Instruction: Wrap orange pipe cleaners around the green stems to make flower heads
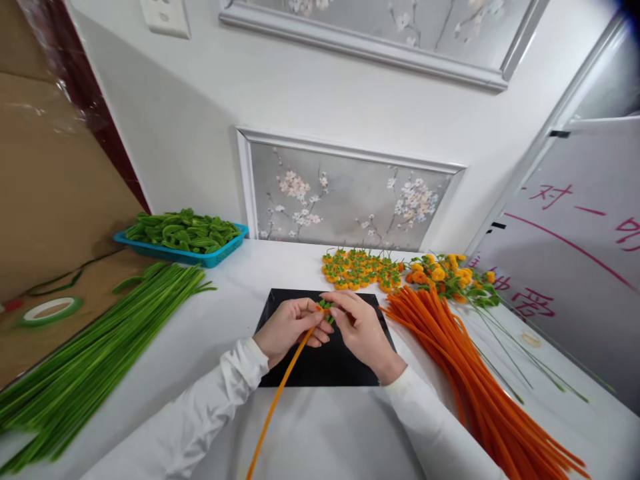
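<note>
My left hand (290, 328) and my right hand (361, 331) meet over a black mat (325, 370) on the white table. Between the fingertips sits a small green pipe-cleaner piece (326, 306). A long orange pipe cleaner (277, 400) runs from that spot down toward me, passing under my left hand's fingers. Both hands pinch this orange and green work where the fingertips touch. I wear white sleeves.
A pile of orange pipe cleaners (465, 373) lies right of the mat. Finished small orange-and-green pieces (360, 270) and orange flowers on stems (450, 273) lie behind. Green pipe cleaners (100, 347), a blue tray of green loops (183, 243) and a tape roll (50, 310) are left.
</note>
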### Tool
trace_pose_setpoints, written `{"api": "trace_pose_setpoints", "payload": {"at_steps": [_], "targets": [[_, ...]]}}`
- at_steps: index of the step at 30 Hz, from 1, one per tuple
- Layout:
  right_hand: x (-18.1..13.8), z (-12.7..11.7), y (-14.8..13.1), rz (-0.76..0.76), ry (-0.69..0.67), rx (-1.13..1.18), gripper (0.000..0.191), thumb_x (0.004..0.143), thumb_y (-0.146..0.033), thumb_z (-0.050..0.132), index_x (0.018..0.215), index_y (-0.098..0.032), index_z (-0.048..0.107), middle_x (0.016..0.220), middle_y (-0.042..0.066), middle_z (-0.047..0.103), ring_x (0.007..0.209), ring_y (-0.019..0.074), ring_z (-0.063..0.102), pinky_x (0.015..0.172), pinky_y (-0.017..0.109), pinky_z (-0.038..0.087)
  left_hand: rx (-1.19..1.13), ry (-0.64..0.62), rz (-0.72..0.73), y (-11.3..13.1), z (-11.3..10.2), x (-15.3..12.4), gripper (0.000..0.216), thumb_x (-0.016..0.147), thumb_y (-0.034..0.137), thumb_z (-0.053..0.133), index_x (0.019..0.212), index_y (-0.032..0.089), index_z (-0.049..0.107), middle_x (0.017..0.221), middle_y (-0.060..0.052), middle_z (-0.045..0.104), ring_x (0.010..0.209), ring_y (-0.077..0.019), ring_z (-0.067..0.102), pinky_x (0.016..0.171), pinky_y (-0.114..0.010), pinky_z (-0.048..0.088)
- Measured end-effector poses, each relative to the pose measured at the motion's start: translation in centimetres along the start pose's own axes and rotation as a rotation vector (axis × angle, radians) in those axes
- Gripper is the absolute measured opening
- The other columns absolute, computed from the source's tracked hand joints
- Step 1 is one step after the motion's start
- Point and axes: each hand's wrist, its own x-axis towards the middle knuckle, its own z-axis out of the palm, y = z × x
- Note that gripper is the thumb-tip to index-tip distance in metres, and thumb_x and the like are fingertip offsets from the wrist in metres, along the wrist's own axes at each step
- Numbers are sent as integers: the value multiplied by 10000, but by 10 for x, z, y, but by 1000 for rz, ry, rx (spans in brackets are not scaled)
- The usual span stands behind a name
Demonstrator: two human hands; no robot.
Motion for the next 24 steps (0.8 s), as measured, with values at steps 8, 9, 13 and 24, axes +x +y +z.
{"api": "trace_pose_setpoints", "payload": {"at_steps": [8,9,13,24], "targets": [[-4,-9,4,-206,-256,-351,482,864,-69,395,1293,-244,529,1208,43,492,1091,116,484,914,215,463,74,19,-77,2,3,1,111,716,127,556,777,47,601,695,-100,660,492,-95,576,425,-155,433],[-4,-9,4,-207,-253,-375,472,867,-71,402,1290,-237,529,1203,44,496,1082,113,489,916,211,464,73,26,-89,3,3,1,119,710,122,549,781,46,606,695,-100,660,494,-93,576,424,-151,429],[-4,-6,3,-231,-231,-441,388,886,-77,403,1221,-193,560,1159,52,524,1044,108,508,900,205,470,78,55,-134,4,3,0,117,708,142,570,779,51,592,703,-106,663,510,-93,588,431,-143,424],[-2,-1,11,-379,-97,-646,141,874,-94,500,941,-140,616,961,24,577,859,114,499,747,250,409,261,49,-77,5,2,0,178,785,245,602,777,100,500,770,-120,664,590,-131,617,500,-196,452]]}}
